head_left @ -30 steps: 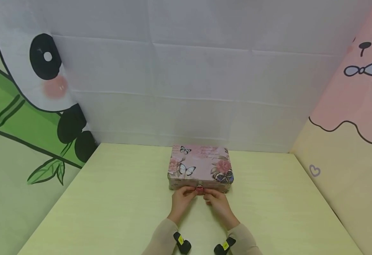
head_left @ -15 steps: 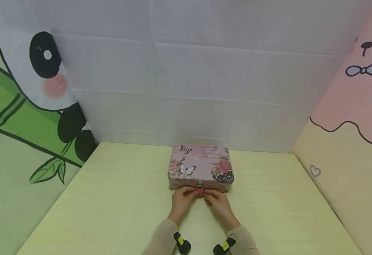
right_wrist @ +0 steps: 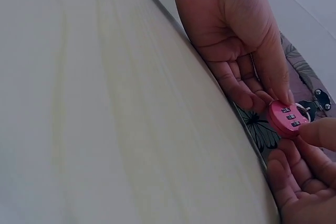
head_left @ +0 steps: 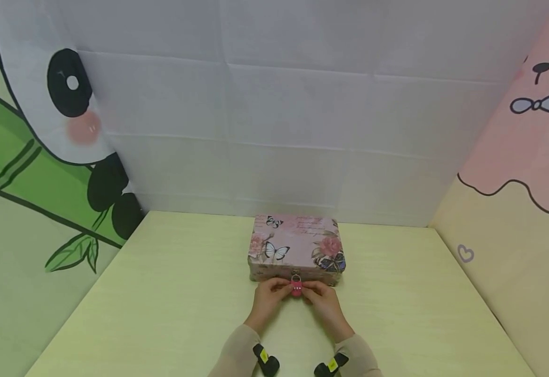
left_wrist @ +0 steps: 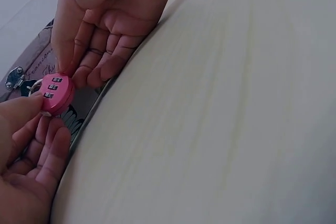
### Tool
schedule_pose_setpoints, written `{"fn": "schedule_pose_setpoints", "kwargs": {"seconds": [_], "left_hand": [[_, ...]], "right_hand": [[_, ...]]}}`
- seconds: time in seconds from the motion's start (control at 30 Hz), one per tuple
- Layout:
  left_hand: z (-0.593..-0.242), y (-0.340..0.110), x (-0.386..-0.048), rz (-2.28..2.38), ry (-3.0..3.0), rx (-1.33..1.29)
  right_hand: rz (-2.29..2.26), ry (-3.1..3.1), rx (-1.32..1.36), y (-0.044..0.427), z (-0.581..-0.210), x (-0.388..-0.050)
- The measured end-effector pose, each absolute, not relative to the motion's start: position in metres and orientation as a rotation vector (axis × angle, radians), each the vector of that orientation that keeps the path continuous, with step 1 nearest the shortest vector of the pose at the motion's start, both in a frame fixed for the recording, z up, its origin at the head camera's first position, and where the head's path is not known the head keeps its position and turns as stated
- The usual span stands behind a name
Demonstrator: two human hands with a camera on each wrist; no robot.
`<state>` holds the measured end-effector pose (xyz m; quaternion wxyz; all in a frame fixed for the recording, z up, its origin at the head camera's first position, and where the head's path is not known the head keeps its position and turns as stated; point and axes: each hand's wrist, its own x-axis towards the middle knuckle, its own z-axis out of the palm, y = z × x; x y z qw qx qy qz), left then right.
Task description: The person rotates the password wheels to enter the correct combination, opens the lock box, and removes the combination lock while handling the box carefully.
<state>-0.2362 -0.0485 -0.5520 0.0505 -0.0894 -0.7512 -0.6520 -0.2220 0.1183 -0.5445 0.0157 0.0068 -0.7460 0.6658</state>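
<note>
A pink combination padlock [head_left: 296, 288] with three number dials hangs by its silver shackle at the front of a flowered box [head_left: 298, 241]. Thumb and fingers of my left hand [head_left: 267, 303] pinch its left side. From the other side my right hand [head_left: 325, 306] pinches it too. The left wrist view shows the dials on the padlock [left_wrist: 59, 94] facing up, next to the box's metal clasp [left_wrist: 16, 78]. In the right wrist view the shackle [right_wrist: 303, 110] reaches the clasp; whether it is latched I cannot tell.
The box, printed with butterflies and roses, is closed and stands on a pale yellow table [head_left: 170, 293] near its back edge. Behind it rises a white cloth wall [head_left: 283, 120]. Painted panels flank the table. A black strap device [head_left: 267, 360] sits on each wrist.
The padlock has come down and toward me, away from the box front, so its dials and shackle now show in the head view. Both hands have shifted slightly with it. The box stays put.
</note>
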Motion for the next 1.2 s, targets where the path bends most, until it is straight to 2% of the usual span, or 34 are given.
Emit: {"fn": "schedule_pose_setpoints", "kwargs": {"seconds": [0.33, 0.53, 0.77, 0.97, 1.2], "left_hand": [[-0.548, -0.050, -0.235, -2.127, -2.301, -0.258], [-0.532, -0.051, -0.228, -2.178, -2.267, -0.286], [-0.554, -0.051, -0.239, -2.211, -2.276, -0.255], [-0.557, -0.052, -0.242, -2.243, -2.267, -0.266], [-0.554, -0.055, -0.238, -2.213, -2.178, -0.449]], "right_hand": [[2.107, -2.302, -0.005, 0.116, -0.542, -0.218], [2.128, -2.287, -0.007, 0.116, -0.542, -0.219], [2.150, -2.273, -0.013, 0.116, -0.543, -0.220], [2.164, -2.271, -0.005, 0.117, -0.543, -0.218], [2.218, -2.231, -0.013, 0.116, -0.540, -0.218]]}}
